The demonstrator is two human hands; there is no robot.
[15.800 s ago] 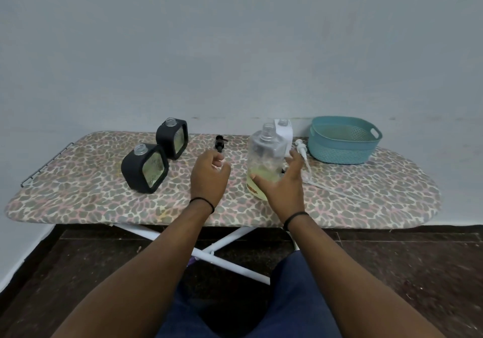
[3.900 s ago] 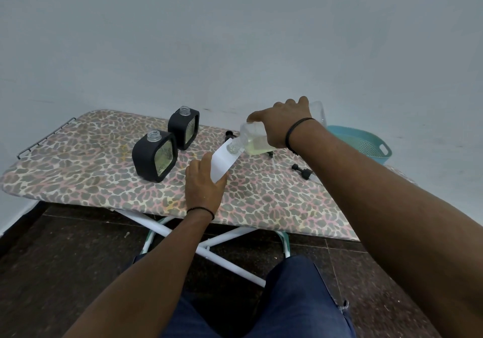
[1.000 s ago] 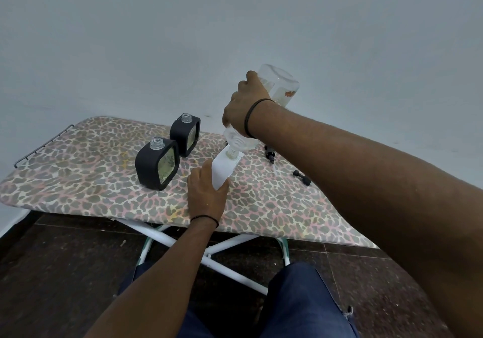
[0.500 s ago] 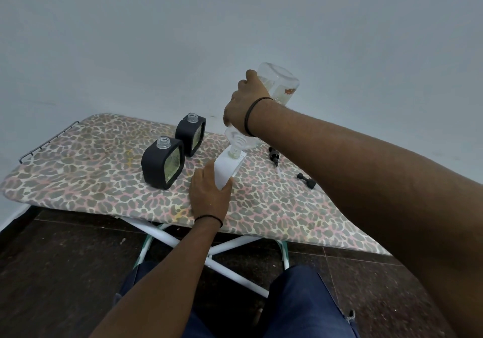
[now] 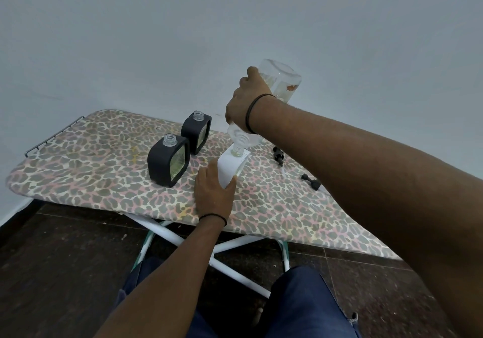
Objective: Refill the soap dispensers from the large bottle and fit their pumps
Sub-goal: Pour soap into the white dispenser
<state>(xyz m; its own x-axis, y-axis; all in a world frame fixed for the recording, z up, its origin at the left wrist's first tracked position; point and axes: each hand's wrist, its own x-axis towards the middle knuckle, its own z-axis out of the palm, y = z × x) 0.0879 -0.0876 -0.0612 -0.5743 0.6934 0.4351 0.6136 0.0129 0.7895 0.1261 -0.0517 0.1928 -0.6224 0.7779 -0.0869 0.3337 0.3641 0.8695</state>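
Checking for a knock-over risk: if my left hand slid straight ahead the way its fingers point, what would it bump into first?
The left hand is already against the white dispenser it steadies; past that, probably the large bottle's neck, though depth is unclear.

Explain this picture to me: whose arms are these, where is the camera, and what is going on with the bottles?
No machine here: a person wears a camera on the head, looking down at their own arms. The right hand holds the large clear bottle upside down, its neck in the mouth of a white dispenser, which the left hand steadies on the leopard-print ironing board. Two black dispensers stand open nearby, without pumps. Two black pumps lie on the board to the right.
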